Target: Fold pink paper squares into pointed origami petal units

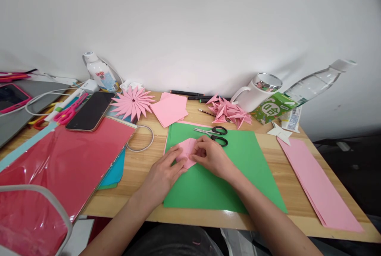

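A small folded pink paper piece (pixel 187 149) lies on a green sheet (pixel 238 176) on the wooden desk. My left hand (pixel 162 172) rests on its left edge, fingers lying flat and pressing it down. My right hand (pixel 210 153) is over its right side, fingers curled and pinching a fold of the pink paper. Black-handled scissors (pixel 214 133) lie on the green sheet just beyond my right hand.
A pink paper flower (pixel 132 102), pink squares (pixel 169 109) and a heap of folded pink pieces (pixel 229 112) lie behind. A phone (pixel 91 111) lies on a red folder (pixel 68 156) at left. At right: mug (pixel 253 93), water bottle (pixel 315 83), pink strips (pixel 318 184).
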### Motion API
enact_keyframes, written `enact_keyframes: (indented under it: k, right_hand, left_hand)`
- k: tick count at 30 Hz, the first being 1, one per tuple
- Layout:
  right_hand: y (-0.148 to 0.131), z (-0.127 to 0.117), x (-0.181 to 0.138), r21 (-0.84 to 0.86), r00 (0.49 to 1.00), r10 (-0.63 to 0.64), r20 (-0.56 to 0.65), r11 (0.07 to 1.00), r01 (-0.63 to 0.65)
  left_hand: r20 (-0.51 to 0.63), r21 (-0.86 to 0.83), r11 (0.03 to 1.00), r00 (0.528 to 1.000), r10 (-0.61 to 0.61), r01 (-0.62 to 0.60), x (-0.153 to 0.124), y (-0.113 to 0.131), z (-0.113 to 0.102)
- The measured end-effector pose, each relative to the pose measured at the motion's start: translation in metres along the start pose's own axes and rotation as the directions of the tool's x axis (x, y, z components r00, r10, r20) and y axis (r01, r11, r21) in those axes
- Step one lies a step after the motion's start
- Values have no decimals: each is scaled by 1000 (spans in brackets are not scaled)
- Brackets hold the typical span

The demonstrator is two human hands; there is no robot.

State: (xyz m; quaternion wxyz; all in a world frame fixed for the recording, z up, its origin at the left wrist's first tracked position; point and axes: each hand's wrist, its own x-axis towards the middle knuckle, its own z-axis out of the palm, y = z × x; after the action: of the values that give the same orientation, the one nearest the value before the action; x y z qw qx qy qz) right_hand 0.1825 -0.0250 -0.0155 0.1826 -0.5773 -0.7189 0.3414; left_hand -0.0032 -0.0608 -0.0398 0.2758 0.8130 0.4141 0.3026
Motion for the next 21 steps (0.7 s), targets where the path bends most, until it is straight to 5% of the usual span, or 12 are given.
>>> enact_keyframes:
  k: [21]
  right_hand:
    - [0, -1, -1, 23, 1000, 1, 3, 1000, -1]
  left_hand:
    - [2, 299, 944, 990, 142, -136, 2, 0, -3]
